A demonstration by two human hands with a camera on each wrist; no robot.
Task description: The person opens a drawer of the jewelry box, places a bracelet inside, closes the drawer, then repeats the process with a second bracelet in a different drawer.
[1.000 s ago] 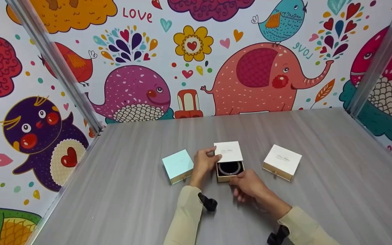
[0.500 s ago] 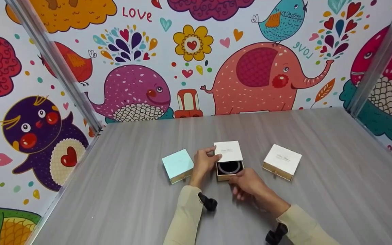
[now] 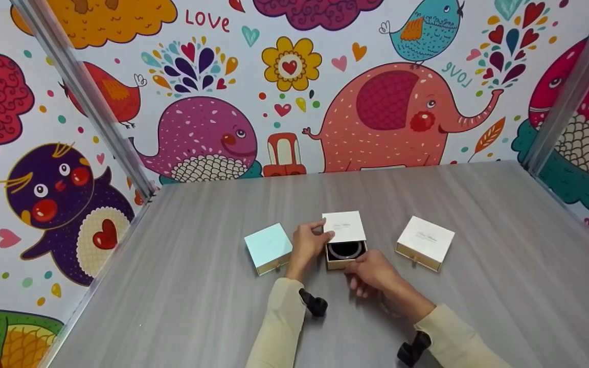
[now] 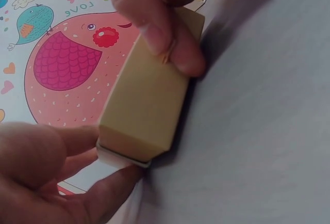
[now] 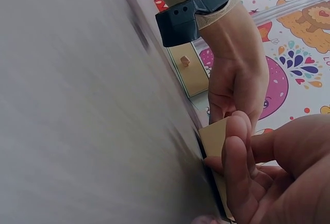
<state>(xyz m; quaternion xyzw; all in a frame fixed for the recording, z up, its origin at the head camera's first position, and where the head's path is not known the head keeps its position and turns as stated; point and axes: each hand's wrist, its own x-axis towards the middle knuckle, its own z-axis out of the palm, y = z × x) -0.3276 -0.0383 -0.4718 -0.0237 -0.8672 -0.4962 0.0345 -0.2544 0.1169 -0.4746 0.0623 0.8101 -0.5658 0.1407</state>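
A small white drawer box (image 3: 344,226) sits in the middle of the table, its gold drawer (image 3: 339,265) partly out toward me. In the black-lined drawer lies a dark, ring-shaped bangle (image 3: 360,251), partly covered by the sleeve. My left hand (image 3: 310,243) grips the white sleeve at its left side, thumb near the front corner. My right hand (image 3: 374,271) is at the drawer front; in the left wrist view, its thumb and finger pinch the small pull tab (image 4: 165,59) on the gold face.
Left of my left hand stands a mint-green drawer box (image 3: 269,246). Another white drawer box (image 3: 426,240) stands to the right, set at an angle. Behind the grey table (image 3: 197,286) rises a wall (image 3: 284,117) printed with cartoon animals, with metal posts at both sides.
The drawer has slid very slightly back into the sleeve, with my right hand and wrist shifting a little forward and left. My left hand keeps its hold on the sleeve.
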